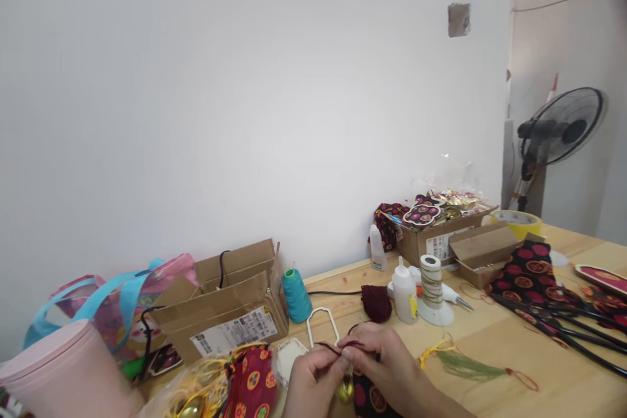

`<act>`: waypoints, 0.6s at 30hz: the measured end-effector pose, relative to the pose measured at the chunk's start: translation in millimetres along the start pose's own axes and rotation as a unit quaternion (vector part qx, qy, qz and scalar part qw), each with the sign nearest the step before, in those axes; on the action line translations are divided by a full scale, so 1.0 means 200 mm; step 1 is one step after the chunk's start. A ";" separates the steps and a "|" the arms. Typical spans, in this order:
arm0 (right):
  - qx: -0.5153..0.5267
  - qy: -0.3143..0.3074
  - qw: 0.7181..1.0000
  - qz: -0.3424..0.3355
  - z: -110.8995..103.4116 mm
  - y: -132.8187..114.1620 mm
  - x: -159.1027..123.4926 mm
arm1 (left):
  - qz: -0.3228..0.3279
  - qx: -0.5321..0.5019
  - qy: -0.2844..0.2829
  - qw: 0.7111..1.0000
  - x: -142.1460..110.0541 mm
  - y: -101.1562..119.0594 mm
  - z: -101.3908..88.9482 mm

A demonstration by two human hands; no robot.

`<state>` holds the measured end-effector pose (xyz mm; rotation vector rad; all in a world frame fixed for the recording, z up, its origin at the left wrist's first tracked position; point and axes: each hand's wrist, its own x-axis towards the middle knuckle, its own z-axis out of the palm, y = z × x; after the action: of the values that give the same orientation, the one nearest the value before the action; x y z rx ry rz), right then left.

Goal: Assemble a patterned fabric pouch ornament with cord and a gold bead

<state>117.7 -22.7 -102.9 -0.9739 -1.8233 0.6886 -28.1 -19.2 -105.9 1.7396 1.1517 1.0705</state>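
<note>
My left hand (316, 379) and my right hand (385, 362) meet at the table's front, fingertips pinched together. Between them runs a dark red cord (327, 347), gripped by both. Just below the fingertips hangs a small gold bell (345, 390). Partly hidden under my right hand is a dark patterned fabric piece (367, 398). Behind the hands lies a white looped frame (323, 321). A dark red yarn ball (376, 304) rests beyond my right hand.
To the left are a pink bin (68, 372), a cardboard box (230, 307) and a teal thread cone (296, 296). A glue bottle (404, 294), a cord spool (432, 284), a green tassel (470, 366) and black-handled scissors (563, 321) lie rightward. A filled box (431, 241) stands behind.
</note>
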 end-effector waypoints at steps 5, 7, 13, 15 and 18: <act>0.058 0.021 0.998 0.019 0.00 -0.01 0.01 | 0.002 -0.033 -0.005 0.999 0.01 0.02 0.00; 0.105 0.023 0.994 0.024 0.01 -0.01 0.01 | 0.001 -0.037 -0.008 0.999 0.01 0.02 0.00; 0.198 0.042 0.976 0.077 0.01 0.00 0.03 | -0.042 -0.099 0.006 0.994 0.00 0.03 -0.02; 0.215 0.062 0.969 0.101 0.00 0.00 0.04 | -0.081 -0.178 0.017 0.981 0.00 0.03 -0.02; 0.234 0.092 0.959 0.130 -0.01 0.02 0.05 | -0.117 -0.257 0.068 0.957 0.00 0.03 -0.03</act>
<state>118.5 -12.6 -99.6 -0.9252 -1.2953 1.0955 -31.9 -20.3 -97.4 1.1137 1.0141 1.2230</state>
